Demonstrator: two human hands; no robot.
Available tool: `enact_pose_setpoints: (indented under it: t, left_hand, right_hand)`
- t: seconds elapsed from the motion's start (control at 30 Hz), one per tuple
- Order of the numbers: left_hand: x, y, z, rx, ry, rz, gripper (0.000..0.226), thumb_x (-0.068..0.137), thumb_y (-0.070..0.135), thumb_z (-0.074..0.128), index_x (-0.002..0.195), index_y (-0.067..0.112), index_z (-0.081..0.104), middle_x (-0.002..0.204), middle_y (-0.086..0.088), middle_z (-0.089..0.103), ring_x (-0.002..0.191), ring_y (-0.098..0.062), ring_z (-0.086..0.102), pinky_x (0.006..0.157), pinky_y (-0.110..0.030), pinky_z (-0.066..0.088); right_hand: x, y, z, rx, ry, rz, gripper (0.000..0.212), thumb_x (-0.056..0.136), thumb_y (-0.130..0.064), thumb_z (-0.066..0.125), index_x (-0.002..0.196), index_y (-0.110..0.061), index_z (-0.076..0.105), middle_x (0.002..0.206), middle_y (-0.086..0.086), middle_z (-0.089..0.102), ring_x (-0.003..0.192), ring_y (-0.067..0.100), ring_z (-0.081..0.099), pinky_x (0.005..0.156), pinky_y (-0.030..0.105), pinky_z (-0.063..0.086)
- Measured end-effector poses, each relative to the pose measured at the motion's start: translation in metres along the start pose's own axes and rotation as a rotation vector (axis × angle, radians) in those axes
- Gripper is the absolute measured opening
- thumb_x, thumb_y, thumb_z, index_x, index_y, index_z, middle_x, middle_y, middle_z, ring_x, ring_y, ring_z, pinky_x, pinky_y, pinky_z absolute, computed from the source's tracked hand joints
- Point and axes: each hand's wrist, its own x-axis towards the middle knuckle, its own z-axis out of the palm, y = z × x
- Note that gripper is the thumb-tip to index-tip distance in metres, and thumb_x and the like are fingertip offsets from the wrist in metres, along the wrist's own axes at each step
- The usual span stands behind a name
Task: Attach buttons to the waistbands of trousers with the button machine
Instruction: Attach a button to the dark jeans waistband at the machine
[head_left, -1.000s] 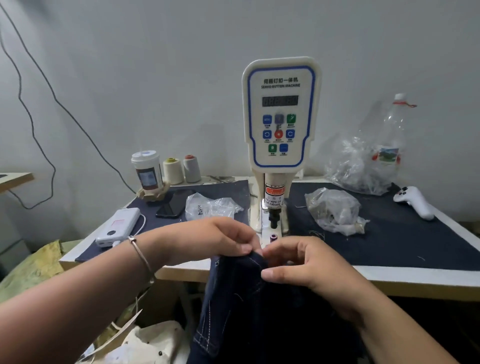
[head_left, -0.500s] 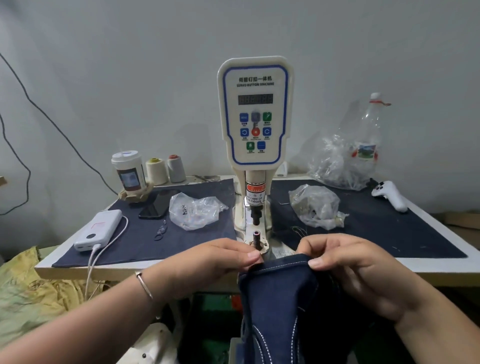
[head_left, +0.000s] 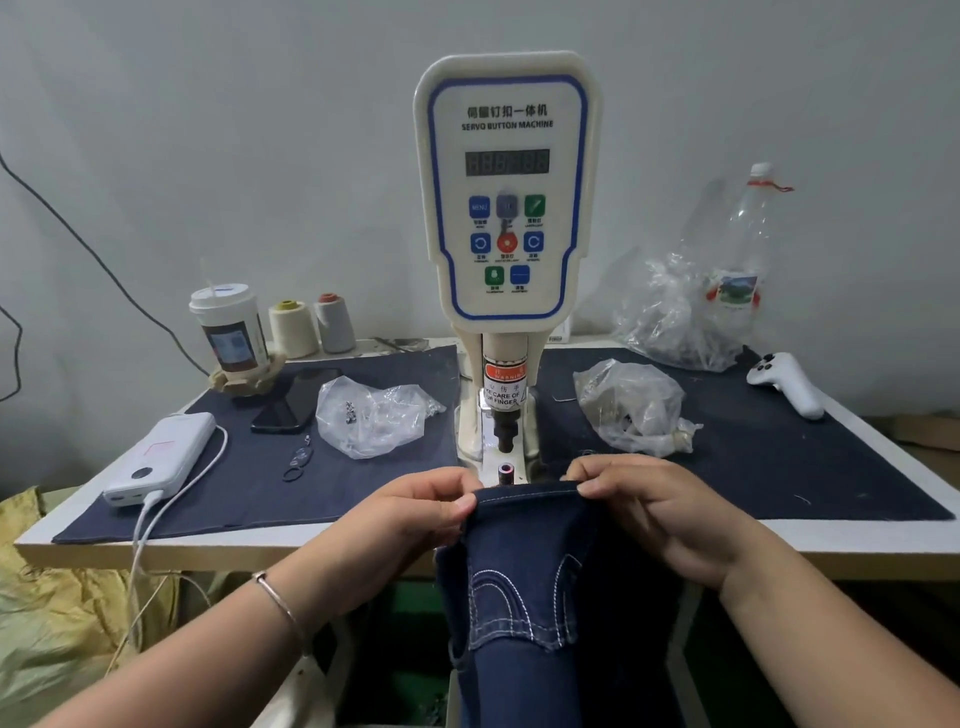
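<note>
A worker's left hand (head_left: 415, 512) and right hand (head_left: 641, 512) each pinch the stitched waistband of dark blue denim trousers (head_left: 524, 561), stretched taut between them at the table's front edge, just short of the small lower die (head_left: 505, 474) of the cream, blue-trimmed servo button machine (head_left: 506, 208). Done well, the band should slide flat over the die, with fingers well clear of the black punch (head_left: 505, 435) above.

Garment wkshop: button machine (head_left: 506, 208), thread cones (head_left: 293, 328).
</note>
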Motion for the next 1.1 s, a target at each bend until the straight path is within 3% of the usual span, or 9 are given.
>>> enact_pose_setpoints:
  t: [0.07, 0.2, 0.33, 0.37, 0.43, 0.53, 0.73, 1.0, 1.1]
  left_hand:
    - [0.005, -0.007, -0.006, 0.026, 0.039, -0.015, 0.011, 0.086, 0.023, 0.061, 0.081, 0.015, 0.057, 0.079, -0.01, 0.044, 0.066, -0.016, 0.038, 0.06, -0.026, 0.033]
    - [0.014, -0.012, -0.015, 0.144, 0.074, -0.024, 0.014, 0.09, 0.027, 0.059, 0.078, 0.02, 0.058, 0.073, 0.003, 0.051, 0.064, -0.01, 0.043, 0.06, -0.018, 0.037]
    - [0.018, -0.012, -0.015, 0.073, 0.039, -0.059, 0.012, 0.088, 0.023, 0.057, 0.078, 0.016, 0.057, 0.07, -0.002, 0.047, 0.063, -0.014, 0.039, 0.059, -0.024, 0.033]
    - [0.017, -0.011, -0.014, 0.008, -0.002, -0.077, 0.01, 0.087, 0.019, 0.057, 0.078, 0.015, 0.059, 0.069, -0.002, 0.048, 0.062, -0.013, 0.041, 0.058, -0.023, 0.034]
    - [0.013, -0.005, -0.01, -0.136, -0.115, -0.091, 0.01, 0.085, 0.01, 0.053, 0.082, 0.011, 0.062, 0.072, -0.002, 0.055, 0.062, -0.012, 0.045, 0.059, -0.02, 0.038]
    - [0.004, 0.011, -0.007, -0.25, -0.24, -0.103, 0.024, 0.081, 0.002, 0.047, 0.088, 0.006, 0.069, 0.078, -0.005, 0.062, 0.067, -0.013, 0.052, 0.063, -0.022, 0.042]
    - [-0.008, 0.038, -0.002, -0.208, -0.365, -0.144, 0.038, 0.074, -0.01, 0.04, 0.093, 0.002, 0.072, 0.082, -0.008, 0.067, 0.074, -0.015, 0.061, 0.069, -0.025, 0.05]
    - [-0.016, 0.038, 0.007, -0.188, -0.336, -0.141, 0.038, 0.076, -0.008, 0.04, 0.091, 0.003, 0.073, 0.079, -0.007, 0.066, 0.071, -0.013, 0.059, 0.064, -0.025, 0.05]
    - [-0.018, 0.037, 0.005, -0.138, -0.343, -0.118, 0.022, 0.081, 0.003, 0.054, 0.093, 0.007, 0.071, 0.078, -0.002, 0.063, 0.069, -0.01, 0.056, 0.065, -0.021, 0.048]
  right_hand:
    - [0.012, 0.003, 0.0, -0.021, 0.04, -0.003, 0.003, 0.077, -0.008, 0.058, 0.074, -0.008, 0.057, 0.068, 0.006, 0.042, 0.064, 0.015, 0.038, 0.058, 0.024, 0.033]
    - [0.032, 0.016, -0.008, -0.015, 0.146, 0.013, 0.023, 0.086, 0.003, 0.051, 0.07, -0.012, 0.057, 0.066, 0.001, 0.041, 0.061, 0.008, 0.039, 0.056, 0.022, 0.032]
    - [0.031, 0.021, -0.009, 0.029, 0.07, -0.001, 0.01, 0.079, -0.003, 0.056, 0.072, -0.01, 0.057, 0.071, 0.009, 0.044, 0.065, 0.014, 0.045, 0.06, 0.025, 0.038]
    - [0.028, 0.022, -0.009, 0.035, 0.045, -0.007, 0.003, 0.075, -0.007, 0.06, 0.075, -0.008, 0.057, 0.074, 0.011, 0.045, 0.067, 0.018, 0.046, 0.061, 0.026, 0.039]
    - [0.02, 0.022, -0.011, 0.064, -0.004, -0.027, 0.012, 0.071, -0.009, 0.065, 0.08, -0.004, 0.058, 0.08, 0.016, 0.046, 0.075, 0.026, 0.043, 0.065, 0.03, 0.04]
    - [0.005, 0.019, -0.009, 0.183, -0.118, -0.103, 0.005, 0.072, -0.01, 0.057, 0.072, -0.005, 0.057, 0.079, 0.013, 0.05, 0.075, 0.023, 0.048, 0.068, 0.028, 0.044]
    - [-0.019, 0.012, -0.012, 0.148, -0.104, -0.078, 0.005, 0.068, -0.008, 0.055, 0.07, -0.009, 0.059, 0.103, 0.017, 0.066, 0.097, 0.021, 0.061, 0.082, 0.027, 0.047]
    - [-0.028, 0.008, -0.012, 0.094, -0.106, -0.077, 0.006, 0.069, -0.012, 0.057, 0.071, -0.007, 0.058, 0.102, 0.02, 0.065, 0.095, 0.019, 0.062, 0.074, 0.02, 0.05]
    - [-0.027, 0.008, -0.013, 0.081, -0.144, -0.069, 0.011, 0.069, -0.013, 0.063, 0.074, -0.006, 0.056, 0.098, 0.021, 0.059, 0.093, 0.025, 0.056, 0.076, 0.027, 0.046]
